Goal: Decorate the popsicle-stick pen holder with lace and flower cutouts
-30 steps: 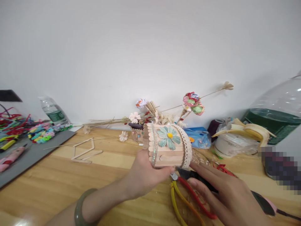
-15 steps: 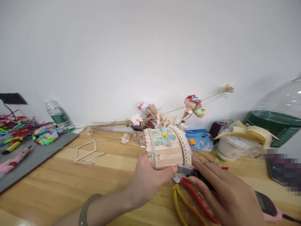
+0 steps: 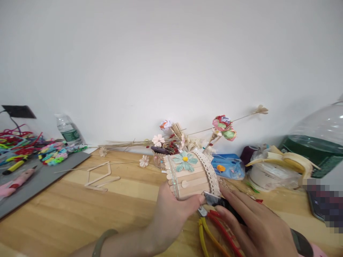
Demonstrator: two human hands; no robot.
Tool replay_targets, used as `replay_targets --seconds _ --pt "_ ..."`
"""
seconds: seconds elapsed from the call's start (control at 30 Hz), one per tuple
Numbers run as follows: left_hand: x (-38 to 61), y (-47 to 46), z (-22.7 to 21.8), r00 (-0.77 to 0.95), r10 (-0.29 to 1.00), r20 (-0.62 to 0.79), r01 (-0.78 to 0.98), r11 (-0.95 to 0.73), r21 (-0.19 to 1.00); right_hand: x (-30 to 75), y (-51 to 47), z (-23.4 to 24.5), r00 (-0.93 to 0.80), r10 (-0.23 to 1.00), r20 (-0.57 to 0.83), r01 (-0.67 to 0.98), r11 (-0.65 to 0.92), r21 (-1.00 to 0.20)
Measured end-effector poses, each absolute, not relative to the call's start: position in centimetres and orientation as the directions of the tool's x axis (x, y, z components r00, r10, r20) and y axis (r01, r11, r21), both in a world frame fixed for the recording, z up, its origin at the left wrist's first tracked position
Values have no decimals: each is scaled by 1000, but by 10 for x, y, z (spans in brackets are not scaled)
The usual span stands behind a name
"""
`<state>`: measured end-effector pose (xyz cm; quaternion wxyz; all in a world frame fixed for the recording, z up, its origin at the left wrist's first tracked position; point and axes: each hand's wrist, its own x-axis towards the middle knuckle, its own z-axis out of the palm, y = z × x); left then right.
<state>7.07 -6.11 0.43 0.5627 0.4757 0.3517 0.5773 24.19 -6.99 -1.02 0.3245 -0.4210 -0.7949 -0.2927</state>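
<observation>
My left hand [image 3: 174, 214] grips a round holder made of wooden craft sticks [image 3: 197, 182], tilted on its side. A teal flower [image 3: 184, 162] with a yellow centre sits on its wall, and cream lace [image 3: 210, 171] runs round its right end. My right hand [image 3: 257, 217] is closed round the dark handle of a utility knife [image 3: 211, 198]. The knife's blade lies against the holder's lower edge, close to my left thumb. Beneath my right hand are pliers [image 3: 205, 228] with yellow and red handles, partly covered.
Loose craft sticks [image 3: 103, 175] lie at the left on the wooden table. Dried and fabric flowers [image 3: 222, 123] stand behind the holder. A banana peel [image 3: 286, 157], a large bottle [image 3: 316, 142] and a phone [image 3: 316, 205] are at the right; a grey board [image 3: 45, 178] bears colourful yarn.
The whole view has shifted slightly, so things appear a little lower. The holder is tilted a bit more, while both hands keep their grips and the blade stays at its lower edge.
</observation>
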Motion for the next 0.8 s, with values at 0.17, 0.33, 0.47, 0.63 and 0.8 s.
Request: replay_targets --seconds 0.17,0.33,0.47,0.63,0.8 --pt "71 -61 4 114 983 146 -387 -92 917 241 -68 -8 -438 462 771 855 479 199" --pt "73 -60 3 117 985 130 -447 -65 892 241 -69 -10 -425 476 770 862 472 185" --pt "73 -60 4 138 981 135 -462 -57 885 242 -69 -14 -408 496 766 865 478 151" --pt "69 -57 7 133 975 179 -412 -110 904 249 -67 -14 -409 583 702 826 563 14" --pt "64 -53 16 171 969 179 -302 -121 946 254 -70 -5 -468 619 631 805 593 16"
